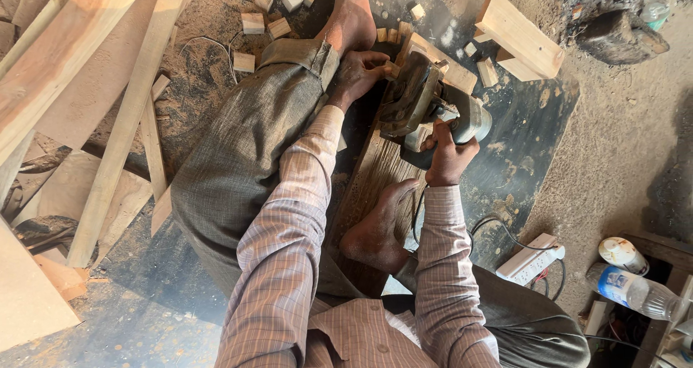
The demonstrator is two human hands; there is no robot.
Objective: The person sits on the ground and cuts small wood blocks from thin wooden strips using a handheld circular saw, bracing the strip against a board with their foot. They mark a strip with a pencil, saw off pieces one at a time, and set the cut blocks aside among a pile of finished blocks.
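Right hand [447, 158] grips circular saw [422, 97]; left hand [359, 75] steadies wood strip [433, 57].

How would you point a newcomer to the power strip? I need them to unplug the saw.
Start at the dark mat where the person's right hand grips the saw. Follow the black cord toward the lower right, to the mat's edge. The power strip is the long white bar on the sandy ground, left of the plastic bottle; unlike the pale wood blocks, it has sockets.
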